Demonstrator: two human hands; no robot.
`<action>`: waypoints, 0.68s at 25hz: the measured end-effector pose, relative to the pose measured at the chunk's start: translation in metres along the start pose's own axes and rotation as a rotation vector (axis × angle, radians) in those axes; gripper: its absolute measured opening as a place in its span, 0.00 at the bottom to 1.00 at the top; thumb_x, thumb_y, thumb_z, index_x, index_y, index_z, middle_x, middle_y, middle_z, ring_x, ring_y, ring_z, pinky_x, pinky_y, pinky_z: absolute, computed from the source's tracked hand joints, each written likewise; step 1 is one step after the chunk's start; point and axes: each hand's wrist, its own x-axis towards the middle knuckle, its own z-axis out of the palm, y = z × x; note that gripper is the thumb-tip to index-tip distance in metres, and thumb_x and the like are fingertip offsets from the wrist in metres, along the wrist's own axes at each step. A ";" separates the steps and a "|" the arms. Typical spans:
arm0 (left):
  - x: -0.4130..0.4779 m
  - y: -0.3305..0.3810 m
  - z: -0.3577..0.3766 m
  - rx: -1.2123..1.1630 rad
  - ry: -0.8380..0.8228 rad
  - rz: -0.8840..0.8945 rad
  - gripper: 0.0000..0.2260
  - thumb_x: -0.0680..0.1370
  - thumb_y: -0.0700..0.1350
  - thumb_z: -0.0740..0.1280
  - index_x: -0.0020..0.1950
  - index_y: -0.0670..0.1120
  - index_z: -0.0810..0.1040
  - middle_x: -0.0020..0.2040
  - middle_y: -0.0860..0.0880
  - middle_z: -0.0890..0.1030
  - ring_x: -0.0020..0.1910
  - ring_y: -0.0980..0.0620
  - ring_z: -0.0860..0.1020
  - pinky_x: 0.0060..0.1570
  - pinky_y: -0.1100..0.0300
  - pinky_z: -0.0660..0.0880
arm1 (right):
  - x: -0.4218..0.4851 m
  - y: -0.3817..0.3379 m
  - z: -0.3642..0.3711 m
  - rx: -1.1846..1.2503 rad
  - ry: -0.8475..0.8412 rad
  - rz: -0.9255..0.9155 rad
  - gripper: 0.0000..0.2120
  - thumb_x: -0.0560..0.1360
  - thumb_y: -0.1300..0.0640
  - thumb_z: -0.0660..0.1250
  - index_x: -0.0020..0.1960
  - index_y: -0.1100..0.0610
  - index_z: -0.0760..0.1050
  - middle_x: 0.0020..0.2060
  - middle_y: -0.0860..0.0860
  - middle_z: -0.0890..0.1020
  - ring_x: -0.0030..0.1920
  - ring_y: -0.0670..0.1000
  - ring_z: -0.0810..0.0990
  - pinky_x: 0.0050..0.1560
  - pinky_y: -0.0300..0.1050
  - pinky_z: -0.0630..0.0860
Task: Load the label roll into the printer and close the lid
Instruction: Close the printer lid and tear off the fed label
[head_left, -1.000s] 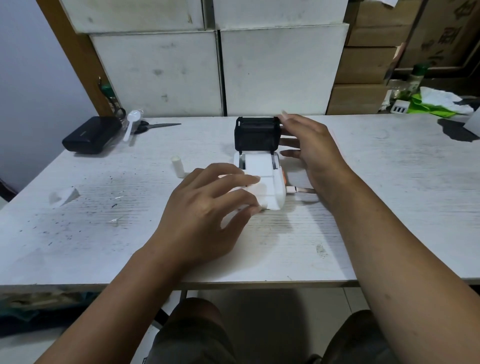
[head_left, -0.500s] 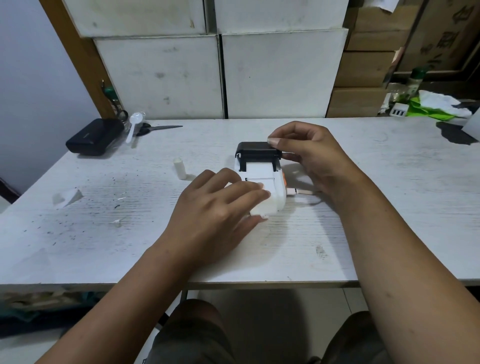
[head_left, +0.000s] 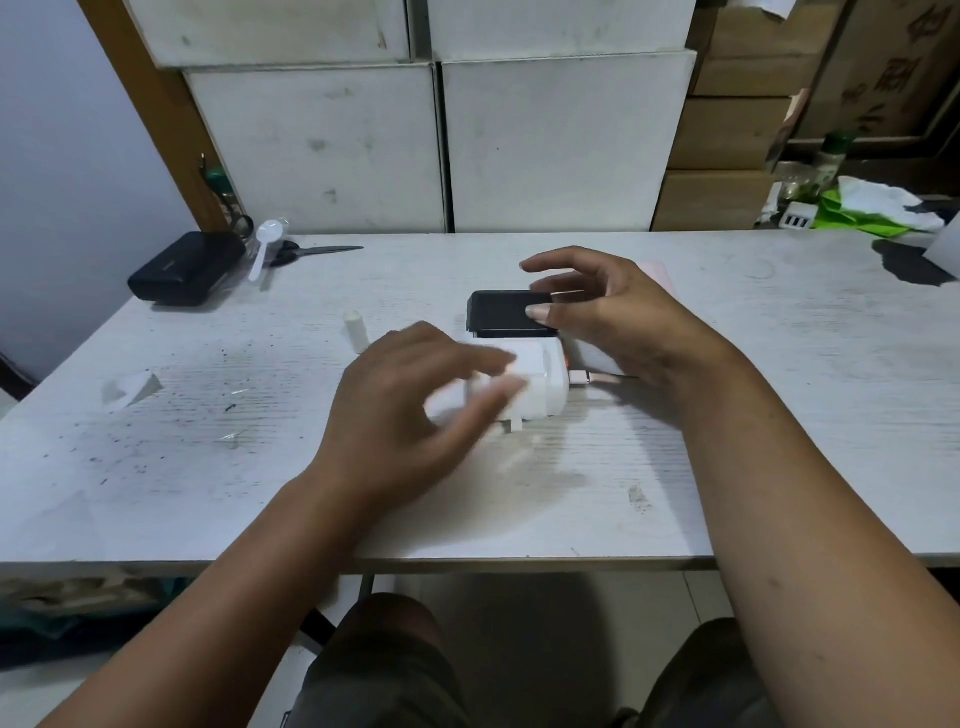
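Observation:
A small white label printer (head_left: 548, 371) sits mid-table with its black lid (head_left: 504, 312) lying flat and shut on top. My right hand (head_left: 618, 317) hovers at the lid's right end, its thumb resting on the lid and its fingers spread above it. My left hand (head_left: 400, 410) is motion-blurred over the printer's front left corner, and its grip is unclear. A short white label tab (head_left: 513, 426) sticks out at the printer's front. The label roll itself is hidden.
A pink cable plug (head_left: 592, 378) enters the printer's right side. A small white cylinder (head_left: 356, 330) stands left of the printer, with a paper scrap (head_left: 130, 387) further left. A black case (head_left: 187, 267), scissors (head_left: 317, 251) and a plastic spoon (head_left: 265, 244) lie at the back left. White boxes (head_left: 545, 145) stand behind the table (head_left: 779, 415).
The black lid went from upright to flat and shut on the printer. My right hand's fingers have lifted and spread; my left hand is shifting at the printer's front.

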 end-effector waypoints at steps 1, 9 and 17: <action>0.009 0.001 -0.001 -0.161 0.056 -0.210 0.10 0.83 0.53 0.72 0.54 0.50 0.90 0.46 0.54 0.90 0.44 0.52 0.86 0.45 0.53 0.81 | -0.001 -0.001 0.000 0.046 -0.007 0.043 0.21 0.76 0.64 0.80 0.67 0.51 0.84 0.64 0.59 0.84 0.62 0.53 0.88 0.70 0.44 0.79; 0.060 -0.042 0.017 -0.696 -0.159 -1.008 0.27 0.77 0.51 0.81 0.71 0.42 0.80 0.40 0.51 0.82 0.28 0.55 0.77 0.33 0.57 0.77 | -0.011 -0.009 0.000 0.166 0.051 0.225 0.22 0.74 0.59 0.82 0.65 0.59 0.82 0.44 0.50 0.92 0.52 0.48 0.92 0.54 0.37 0.86; 0.051 -0.048 0.023 -0.624 -0.066 -0.910 0.24 0.75 0.53 0.82 0.68 0.49 0.83 0.39 0.48 0.75 0.27 0.54 0.72 0.29 0.57 0.72 | -0.017 -0.002 0.007 0.185 0.107 0.183 0.24 0.73 0.58 0.83 0.67 0.55 0.82 0.55 0.54 0.91 0.56 0.55 0.91 0.58 0.45 0.87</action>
